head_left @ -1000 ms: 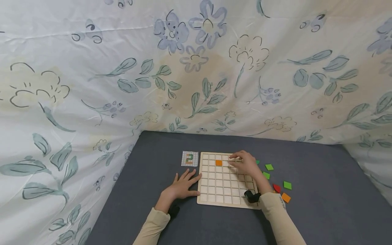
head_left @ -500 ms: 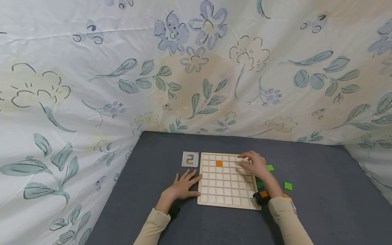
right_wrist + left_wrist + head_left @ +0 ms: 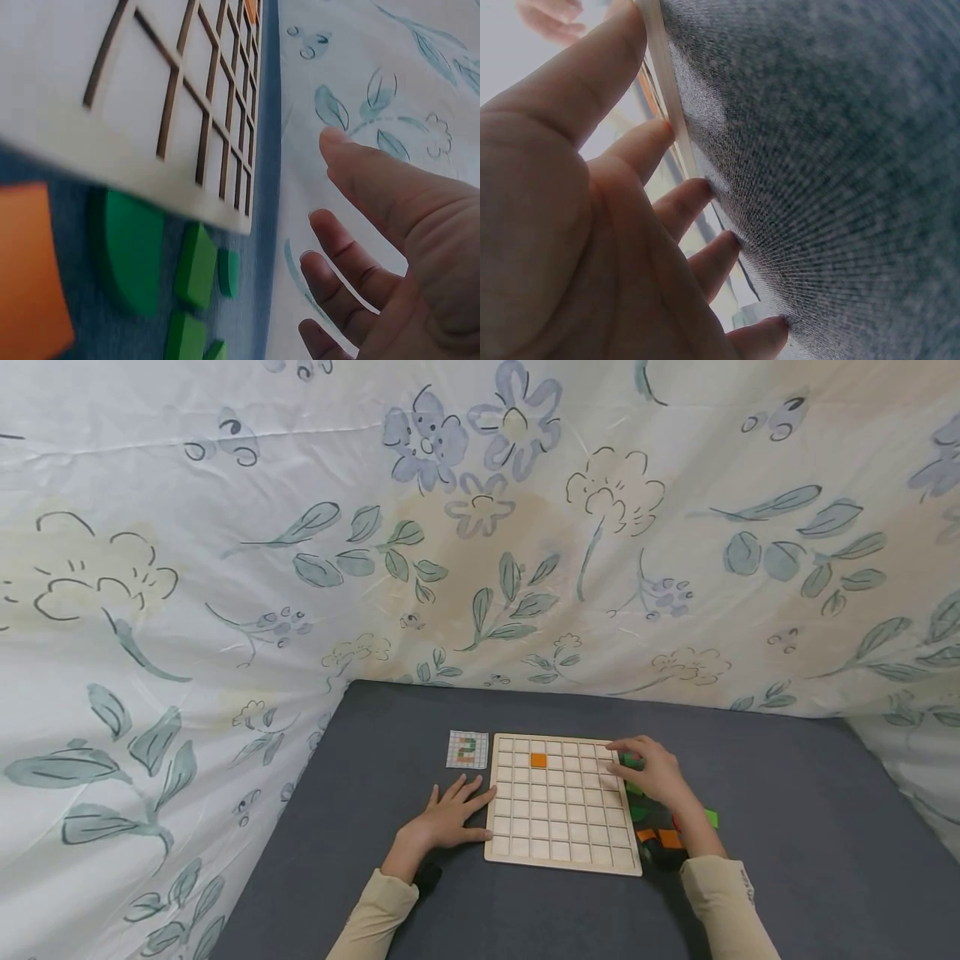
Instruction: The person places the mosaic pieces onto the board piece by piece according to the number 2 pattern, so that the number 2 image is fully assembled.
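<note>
A wooden grid board (image 3: 564,810) lies flat on the table, with one orange square tile (image 3: 538,761) in a cell near its top left. My left hand (image 3: 448,820) is spread at the board's left side; thumb and index fingertip touch its edge, also in the left wrist view. Over the board's upper right corner is my right hand (image 3: 654,770), fingers loosely bent and apart, with nothing between them in the right wrist view. Below it lie green pieces (image 3: 196,266), among them a dark green rounded piece (image 3: 131,251), and an orange tile (image 3: 30,270).
A small card (image 3: 467,749) with a coloured grid pattern lies left of the board's top corner. Right of the board, the right forearm partly covers orange pieces (image 3: 671,839) and a light green tile (image 3: 712,819). Floral cloth (image 3: 480,568) hangs behind the grey table.
My right hand has moved right, from above the board's upper cells to its upper right corner, its forearm now over the loose pieces. The left hand stays at the board's edge.
</note>
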